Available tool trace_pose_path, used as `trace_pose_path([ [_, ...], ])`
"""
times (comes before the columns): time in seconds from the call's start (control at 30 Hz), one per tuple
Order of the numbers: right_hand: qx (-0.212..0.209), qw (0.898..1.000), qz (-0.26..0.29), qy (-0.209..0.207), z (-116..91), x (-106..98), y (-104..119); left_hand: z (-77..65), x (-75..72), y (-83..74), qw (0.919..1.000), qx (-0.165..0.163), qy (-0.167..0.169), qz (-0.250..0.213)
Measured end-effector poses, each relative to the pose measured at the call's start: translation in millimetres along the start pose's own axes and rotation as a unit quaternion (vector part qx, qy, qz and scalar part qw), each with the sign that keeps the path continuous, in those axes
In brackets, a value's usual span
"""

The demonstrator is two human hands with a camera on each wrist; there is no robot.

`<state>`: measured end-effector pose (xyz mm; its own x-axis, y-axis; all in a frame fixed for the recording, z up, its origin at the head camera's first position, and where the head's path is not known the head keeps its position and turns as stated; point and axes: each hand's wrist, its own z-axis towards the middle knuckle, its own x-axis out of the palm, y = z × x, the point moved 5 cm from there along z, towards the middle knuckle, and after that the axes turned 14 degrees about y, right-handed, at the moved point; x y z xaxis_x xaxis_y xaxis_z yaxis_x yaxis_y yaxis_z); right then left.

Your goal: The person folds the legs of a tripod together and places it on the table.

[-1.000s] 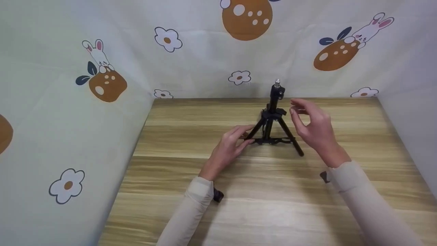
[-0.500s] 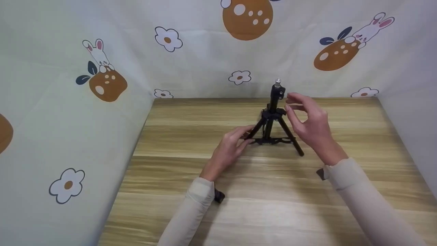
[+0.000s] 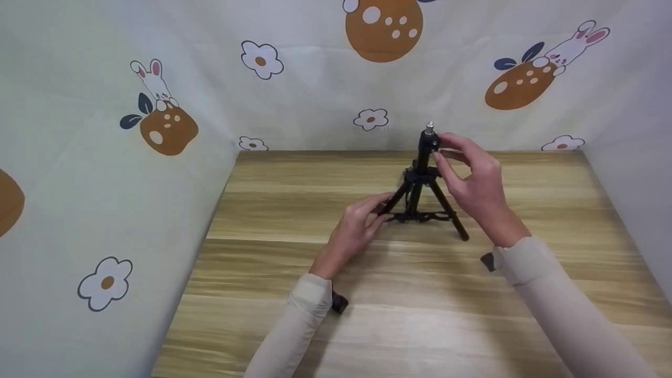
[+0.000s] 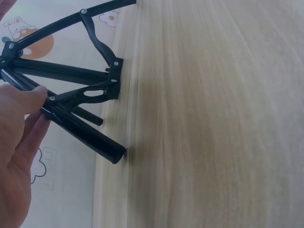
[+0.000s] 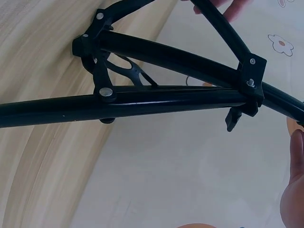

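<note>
A black tripod [image 3: 418, 177] with spread legs and a silver stud [image 3: 430, 127] on top stands upright toward the back of the table. My left hand [image 3: 349, 228] pinches one of its legs; in the left wrist view the thumb [image 4: 34, 99] lies on the leg where a brace joins it. My right hand [image 3: 476, 181] is at the tripod's top collar [image 3: 427, 140], thumb and forefinger closing on a small knob at its side. The right wrist view shows the right thumb [image 5: 297, 152] beside the column, with the other fingertips out of frame.
Wood-grain table top [image 3: 399, 325] extends in front of the tripod. Pale cloth [image 3: 315, 94] printed with rabbits and flowers rises behind and at both sides. Small dark devices hang under the left cuff [image 3: 310, 294] and right cuff [image 3: 525, 260].
My right hand has moved left and up from beside the tripod to its top collar, where thumb and forefinger meet the knob. The left hand stays on the leg.
</note>
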<state>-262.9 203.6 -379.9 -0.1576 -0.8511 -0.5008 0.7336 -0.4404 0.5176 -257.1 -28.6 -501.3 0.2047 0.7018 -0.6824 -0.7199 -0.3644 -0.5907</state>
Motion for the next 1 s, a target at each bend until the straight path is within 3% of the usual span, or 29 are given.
trace_pose_path([
  [0.43,0.026,0.999,0.032,0.007,13,-6,5,1.0,2.4,2.4,0.9996,-0.018,0.011,-0.017],
  [0.77,0.025,0.998,0.053,0.005,13,-6,4,-0.4,2.9,1.6,0.9999,-0.006,0.005,-0.013],
  [1.0,0.043,0.997,0.062,0.016,13,-6,4,0.1,4.3,1.3,0.9993,0.005,-0.016,-0.034],
])
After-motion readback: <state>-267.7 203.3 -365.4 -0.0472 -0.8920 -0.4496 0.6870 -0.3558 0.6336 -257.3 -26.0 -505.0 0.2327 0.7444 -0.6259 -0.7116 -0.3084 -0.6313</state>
